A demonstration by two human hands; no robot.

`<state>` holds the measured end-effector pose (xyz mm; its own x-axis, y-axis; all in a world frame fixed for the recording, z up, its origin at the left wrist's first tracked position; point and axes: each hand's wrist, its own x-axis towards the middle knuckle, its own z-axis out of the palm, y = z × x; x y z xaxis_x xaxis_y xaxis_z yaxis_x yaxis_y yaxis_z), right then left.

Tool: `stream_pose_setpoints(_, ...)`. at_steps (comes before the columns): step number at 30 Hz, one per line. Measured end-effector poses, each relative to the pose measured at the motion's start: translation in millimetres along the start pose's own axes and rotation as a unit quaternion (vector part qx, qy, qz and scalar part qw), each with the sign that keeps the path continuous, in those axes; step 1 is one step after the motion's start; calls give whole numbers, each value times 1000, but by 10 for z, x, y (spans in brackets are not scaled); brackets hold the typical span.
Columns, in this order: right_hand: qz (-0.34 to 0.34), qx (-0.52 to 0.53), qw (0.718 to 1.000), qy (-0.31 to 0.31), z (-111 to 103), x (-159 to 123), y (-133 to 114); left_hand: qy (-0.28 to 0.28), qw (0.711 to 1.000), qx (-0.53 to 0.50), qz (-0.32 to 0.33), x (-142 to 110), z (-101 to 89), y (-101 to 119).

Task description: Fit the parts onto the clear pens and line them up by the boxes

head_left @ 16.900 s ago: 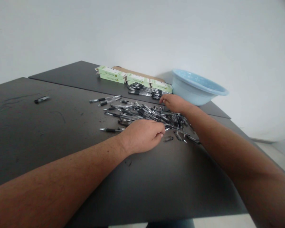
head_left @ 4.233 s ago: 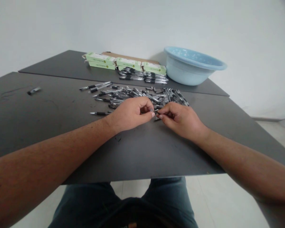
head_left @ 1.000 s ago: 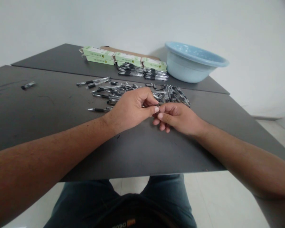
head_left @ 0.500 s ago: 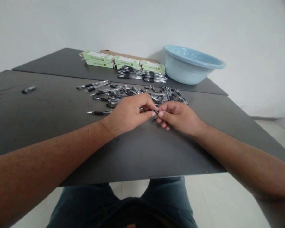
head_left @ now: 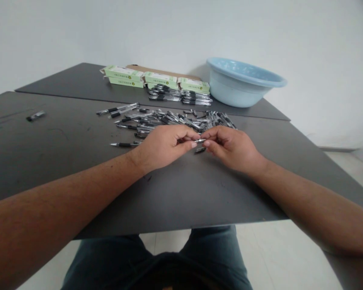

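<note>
Between my two hands, above the near edge of a loose pile of pens (head_left: 172, 119), is a pen (head_left: 200, 140); only a short silvery piece of it shows. My left hand (head_left: 166, 146) pinches it from the left with thumb and forefinger. From the other side, the thumb and fingers of my right hand (head_left: 234, 147) close on it too. A small dark pen cap (head_left: 200, 150) lies on the table just under the right fingertips. Left of my left hand, a pen with a black grip and silver tip (head_left: 124, 144) points leftward.
Green and white boxes (head_left: 124, 74) stand stacked at the back, with bundled pens (head_left: 166, 93) in front. A light blue basin (head_left: 245, 86) is at the back right. Far left on the dark table (head_left: 175, 197) lies a small black and clear piece (head_left: 35, 116).
The fingertips have drawn slightly apart, so a silvery piece of the pen now shows between them. My right hand has turned a little, and the cap beneath it is more exposed.
</note>
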<state>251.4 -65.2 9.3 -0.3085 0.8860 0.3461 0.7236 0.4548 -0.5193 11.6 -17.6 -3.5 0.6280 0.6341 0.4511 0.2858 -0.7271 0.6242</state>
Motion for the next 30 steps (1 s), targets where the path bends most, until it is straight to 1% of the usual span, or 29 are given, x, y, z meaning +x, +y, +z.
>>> stream_pose_setpoints(2, -7, -3, 1000, 5, -2, -1, 6, -15, 1000, 8, 9, 4, -12, 13)
stream_pose_setpoints(4, -12, 4, 1000, 7, 5, -6, 17, -18, 1000, 11, 14, 8, -14, 20)
stream_pose_setpoints(8, -23, 30, 999, 13, 29, -23, 40, -6, 999, 31, 15, 15, -11, 32)
stream_pose_setpoints(12, -39, 49, 998, 31, 49, -38, 52, 12, 999, 46, 0, 20, -15, 44)
stream_pose_setpoints(15, -50, 34, 997, 39, 55, -39, 55, 13, 999, 43, -8, 23, -22, 47)
stream_pose_setpoints(20, -49, 6, 998, 43, 46, -32, 27, 0, 999, 44, 12, 23, -47, 66)
stream_pose_setpoints(24, -56, 0, 998, 22, 21, -29, 4, -4, 1000, 10, 9, 8, -52, 76)
stream_pose_setpoints(30, -67, 15, 998, -3, 2, -15, 13, -20, 997, -67, -25, 1, -34, 15)
